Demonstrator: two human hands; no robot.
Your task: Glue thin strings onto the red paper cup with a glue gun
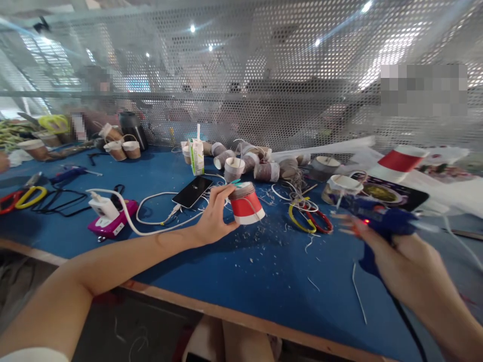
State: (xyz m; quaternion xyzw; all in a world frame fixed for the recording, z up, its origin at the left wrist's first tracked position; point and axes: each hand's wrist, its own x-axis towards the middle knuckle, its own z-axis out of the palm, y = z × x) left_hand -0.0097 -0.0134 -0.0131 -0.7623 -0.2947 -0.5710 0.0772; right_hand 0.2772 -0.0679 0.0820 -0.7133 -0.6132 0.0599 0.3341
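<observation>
Red paper cup (247, 203) is gripped by left hand (213, 218); right hand (396, 256) clasping blue glue gun (381, 223) should aim steadily.

Both forearms bare; white short sleeve edge on left arm (33, 354) (rt sleeve out of view).

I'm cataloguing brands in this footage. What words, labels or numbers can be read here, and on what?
None can be read.
Green and white carton: print too small to read.
Phone: screen dark.
Red and white cup in the left hand: no text visible.
Blue glue gun: no legible marking.
</observation>
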